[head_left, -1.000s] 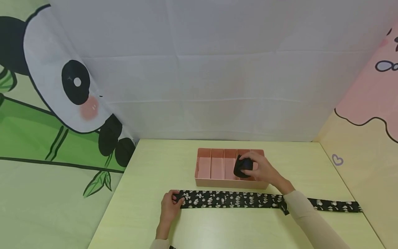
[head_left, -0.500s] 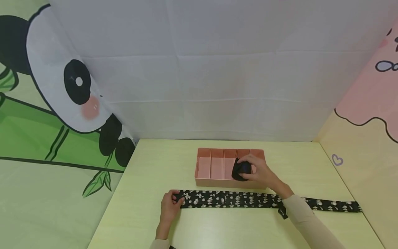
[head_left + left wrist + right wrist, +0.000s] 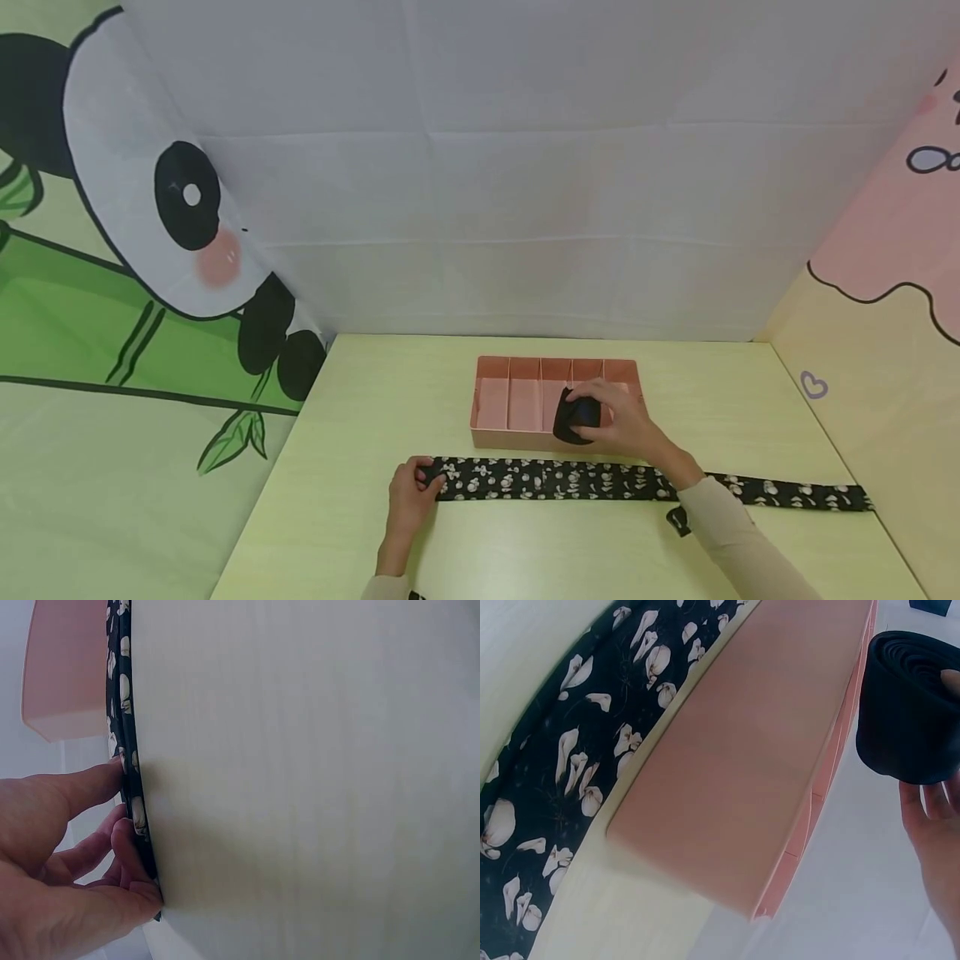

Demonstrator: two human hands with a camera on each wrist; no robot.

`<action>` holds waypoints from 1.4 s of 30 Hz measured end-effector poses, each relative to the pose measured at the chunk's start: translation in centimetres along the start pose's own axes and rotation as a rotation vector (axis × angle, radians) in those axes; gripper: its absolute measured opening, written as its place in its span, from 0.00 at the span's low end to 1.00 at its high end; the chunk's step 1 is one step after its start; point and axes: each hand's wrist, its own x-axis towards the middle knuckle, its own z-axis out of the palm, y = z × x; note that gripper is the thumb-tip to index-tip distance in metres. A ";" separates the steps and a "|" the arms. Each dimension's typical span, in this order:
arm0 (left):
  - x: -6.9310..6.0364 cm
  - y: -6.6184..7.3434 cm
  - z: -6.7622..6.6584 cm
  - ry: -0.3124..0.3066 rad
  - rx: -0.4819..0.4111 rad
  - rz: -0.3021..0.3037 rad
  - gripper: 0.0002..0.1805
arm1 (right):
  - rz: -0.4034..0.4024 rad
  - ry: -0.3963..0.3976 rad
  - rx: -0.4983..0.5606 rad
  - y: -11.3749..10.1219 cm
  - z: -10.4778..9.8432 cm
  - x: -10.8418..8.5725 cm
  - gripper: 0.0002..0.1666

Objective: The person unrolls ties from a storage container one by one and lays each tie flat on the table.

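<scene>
A long black strip of cloth with a pale print (image 3: 540, 480) (image 3: 120, 682) (image 3: 585, 750) lies across the table. The left hand (image 3: 408, 504) (image 3: 64, 847) pinches its left end, thumb and fingers at opposite edges. Held between the thumb and fingers of the right hand (image 3: 622, 425) (image 3: 939, 840) is a dark cloth roll (image 3: 574, 417) (image 3: 904, 712), its spiral layers showing in the right wrist view. In the head view the roll overlaps the front wall of a pink divided box (image 3: 492, 404) (image 3: 67, 667) (image 3: 712, 750), which stands behind the strip.
A small dark piece (image 3: 678, 522) lies just in front of the strip, beside the right sleeve. Another patterned bit (image 3: 416, 596) shows at the left sleeve. A white sheet (image 3: 525, 183) rises behind the table (image 3: 390, 375), with printed cloths at both sides.
The right hand has moved left and towards the table's front with the dark roll. The small dark piece by the right sleeve has shifted slightly left and forward. The left hand has stayed in place.
</scene>
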 end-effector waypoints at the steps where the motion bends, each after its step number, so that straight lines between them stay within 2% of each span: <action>1: 0.0 0.0 0.0 -0.003 0.002 -0.001 0.16 | -0.002 0.000 -0.003 -0.1 0.0 -0.1 0.31; 8: 0.0 0.1 0.0 -0.019 -0.002 -0.016 0.16 | -0.042 -0.008 0.010 -0.4 0.5 -0.4 0.30; 20: 0.0 0.2 0.0 -0.019 0.003 -0.024 0.16 | 0.007 -0.079 0.063 -1.8 1.1 -0.3 0.31; 28: 0.1 0.2 -0.1 -0.030 0.010 -0.022 0.16 | -0.025 -0.129 0.069 -2.6 1.8 -0.1 0.29; 34: 0.1 0.8 -0.3 -0.041 0.004 -0.011 0.16 | -0.060 -0.138 0.120 -3.0 2.7 0.0 0.29; 42: 0.3 0.9 -0.2 -0.025 0.012 0.020 0.16 | -0.008 -0.215 0.145 -3.5 3.8 0.2 0.29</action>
